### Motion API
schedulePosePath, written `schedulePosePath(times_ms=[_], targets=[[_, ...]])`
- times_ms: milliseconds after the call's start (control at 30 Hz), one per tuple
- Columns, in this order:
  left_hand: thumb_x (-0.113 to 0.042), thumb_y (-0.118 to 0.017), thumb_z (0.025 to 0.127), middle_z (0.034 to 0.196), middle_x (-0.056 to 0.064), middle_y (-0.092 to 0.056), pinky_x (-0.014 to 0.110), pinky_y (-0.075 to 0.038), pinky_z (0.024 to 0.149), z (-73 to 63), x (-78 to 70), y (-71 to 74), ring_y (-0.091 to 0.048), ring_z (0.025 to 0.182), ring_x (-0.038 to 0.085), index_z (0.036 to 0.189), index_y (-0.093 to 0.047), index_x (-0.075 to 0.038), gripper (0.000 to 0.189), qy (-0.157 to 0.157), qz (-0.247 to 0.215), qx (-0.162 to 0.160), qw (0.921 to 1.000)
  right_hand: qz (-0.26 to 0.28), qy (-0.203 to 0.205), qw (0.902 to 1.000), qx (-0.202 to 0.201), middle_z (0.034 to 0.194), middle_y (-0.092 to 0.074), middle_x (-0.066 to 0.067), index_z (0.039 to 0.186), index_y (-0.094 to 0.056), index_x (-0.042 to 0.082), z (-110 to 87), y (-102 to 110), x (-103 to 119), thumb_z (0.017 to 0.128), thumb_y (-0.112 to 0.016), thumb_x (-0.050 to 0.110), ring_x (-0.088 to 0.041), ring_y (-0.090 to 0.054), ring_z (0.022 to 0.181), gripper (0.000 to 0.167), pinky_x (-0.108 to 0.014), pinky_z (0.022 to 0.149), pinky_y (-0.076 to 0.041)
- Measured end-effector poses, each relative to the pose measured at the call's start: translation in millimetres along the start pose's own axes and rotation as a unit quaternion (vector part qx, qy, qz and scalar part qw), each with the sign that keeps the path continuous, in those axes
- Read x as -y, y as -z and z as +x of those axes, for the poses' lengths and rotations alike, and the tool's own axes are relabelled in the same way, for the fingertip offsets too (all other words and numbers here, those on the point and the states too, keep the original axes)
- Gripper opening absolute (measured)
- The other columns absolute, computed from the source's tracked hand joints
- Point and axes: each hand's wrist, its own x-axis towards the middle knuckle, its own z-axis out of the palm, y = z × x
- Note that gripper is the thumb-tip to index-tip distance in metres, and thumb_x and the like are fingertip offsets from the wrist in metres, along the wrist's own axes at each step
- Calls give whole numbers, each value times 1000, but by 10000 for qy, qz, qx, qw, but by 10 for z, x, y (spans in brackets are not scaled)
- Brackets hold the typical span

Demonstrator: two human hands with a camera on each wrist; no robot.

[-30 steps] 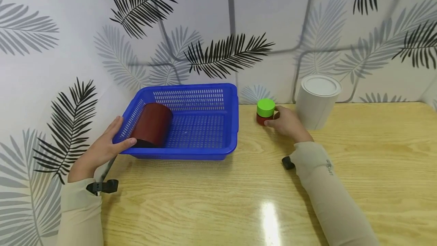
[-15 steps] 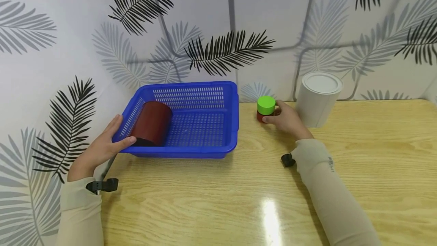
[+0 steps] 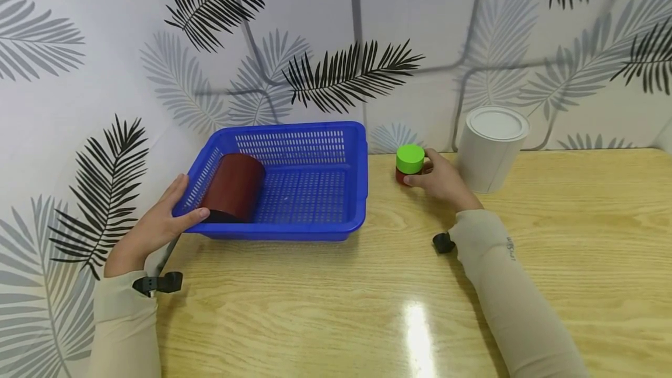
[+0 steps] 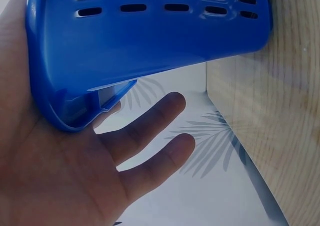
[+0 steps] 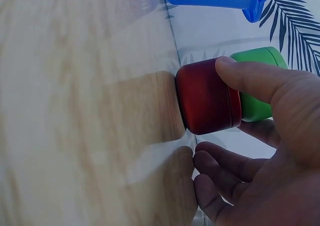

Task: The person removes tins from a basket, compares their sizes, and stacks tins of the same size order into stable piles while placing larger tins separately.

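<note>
A blue perforated plastic basket [image 3: 356, 174] stands on the table, with a large dark red cylinder [image 3: 234, 186] lying on its side at the left end. My left hand [image 3: 152, 232] rests on the basket's left corner, thumb over the rim and fingers outstretched along the outside. In the left wrist view the rim sits in the crook of that hand. To the basket's right is a small dark red jar [image 5: 205, 98] with a bright green top piece [image 3: 410, 158] on it. My right hand [image 3: 443, 181] pinches the jar between thumb and index finger; its other fingers curl loosely beside it.
A tall white can [image 3: 492, 150] stands just right of my right hand, close to the wall. The wood-grain table [image 3: 294, 308] meets a leaf-patterned wall [image 3: 315, 22] along the back and left.
The head view has tilted slightly upward, so everything sits a little changed in the picture. Both hands keep their places on the basket and the jar.
</note>
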Motion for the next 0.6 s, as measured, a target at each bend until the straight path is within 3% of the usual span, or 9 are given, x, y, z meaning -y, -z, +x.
schedulePosePath(times_ms=[333, 600], targets=[[-51, -63, 97, 167, 8, 18, 73, -5, 111, -35, 55, -14, 14, 151, 38, 161, 13, -19, 104, 25, -83, -31, 10000, 147, 97, 9998, 83, 143, -44, -31, 161, -19, 7, -15, 70, 119, 91, -77, 25, -45, -44, 132, 93, -56, 107, -38], [-53, -63, 96, 167, 7, 18, 71, -5, 112, -19, 47, -20, 13, 151, 37, 161, 12, -18, 105, -36, -70, -48, 10000, 317, 362, 9986, -205, 157, -29, -30, 163, -18, 12, -120, 164, 295, 90, -77, 38, -44, -31, 143, 97, -59, 111, -31]])
